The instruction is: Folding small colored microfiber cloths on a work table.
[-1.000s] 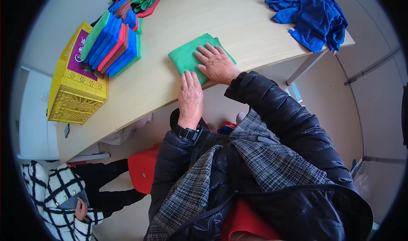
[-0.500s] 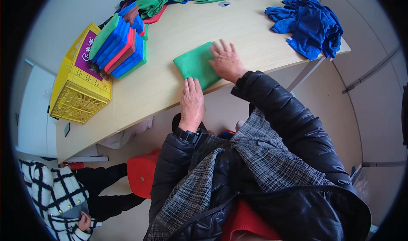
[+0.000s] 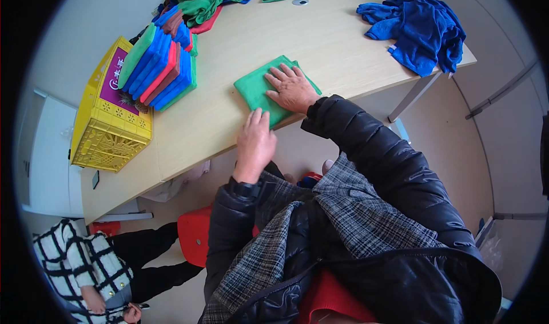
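Observation:
A folded green cloth [image 3: 250, 88] lies near the front edge of the table, a loose flap showing at its right side. My right hand [image 3: 293, 90] rests flat on top of it with fingers spread, so it is open. At the cloth's near left corner, my left hand [image 3: 255, 147] has its fingers bent and closed on the edge; the fingertips are partly hidden.
Left of the cloth, a stack of folded cloths [image 3: 163, 67] in several colours leans beside a yellow plastic crate [image 3: 111, 144]. Crumpled green cloths [image 3: 209, 1] lie at the back, blue ones [image 3: 417, 30] at the right. A person in a checked jacket [image 3: 86, 261] sits lower left, near a red stool [image 3: 194, 236].
My right hand has slid left onto the middle of the cloth. My left hand has drawn slightly nearer, its fingers going from straight to bent. A flap now shows at the cloth's right.

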A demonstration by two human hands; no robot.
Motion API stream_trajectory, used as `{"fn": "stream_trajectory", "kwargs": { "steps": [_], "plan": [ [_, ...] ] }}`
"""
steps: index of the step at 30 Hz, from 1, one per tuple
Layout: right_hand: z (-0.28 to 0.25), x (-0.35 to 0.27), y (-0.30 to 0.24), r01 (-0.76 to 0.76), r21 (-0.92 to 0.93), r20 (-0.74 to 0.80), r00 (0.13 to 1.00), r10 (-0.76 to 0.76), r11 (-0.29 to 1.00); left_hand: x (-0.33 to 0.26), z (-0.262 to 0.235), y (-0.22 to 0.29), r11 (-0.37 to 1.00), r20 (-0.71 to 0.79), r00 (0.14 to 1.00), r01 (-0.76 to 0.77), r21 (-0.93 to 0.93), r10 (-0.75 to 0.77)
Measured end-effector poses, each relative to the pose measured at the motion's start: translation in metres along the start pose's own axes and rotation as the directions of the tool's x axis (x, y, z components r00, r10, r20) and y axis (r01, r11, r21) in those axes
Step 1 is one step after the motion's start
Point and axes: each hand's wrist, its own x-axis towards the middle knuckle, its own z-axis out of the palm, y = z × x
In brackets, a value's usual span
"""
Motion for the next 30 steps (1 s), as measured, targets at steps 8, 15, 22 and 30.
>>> {"fn": "stream_trajectory", "kwargs": {
  "steps": [8, 15, 22, 30],
  "plan": [
    [0.003, -0.001, -0.003, 0.018, 0.034, -0.089, 0.996, -0.015, 0.999, 0.081, 0.034, -0.041, 0.993, -0.055, 0.996, 0.06, -0.106, -0.066],
    [-0.002, -0.003, -0.007, 0.044, 0.058, -0.144, 0.989, -0.036, 0.997, 0.084, 0.064, -0.061, 0.967, 0.128, 0.965, 0.241, -0.085, -0.229],
    [0.004, -0.002, 0.0, 0.02, -0.014, -0.096, 0.995, -0.021, 1.0, 0.061, 0.059, -0.038, 0.973, 0.022, 0.981, 0.195, -0.128, -0.193],
    [0.001, -0.004, -0.002, 0.045, -0.013, -0.108, 0.993, -0.047, 0.999, 0.04, 0.056, -0.022, 0.989, 0.031, 0.991, 0.132, -0.069, -0.13]
  ]
}}
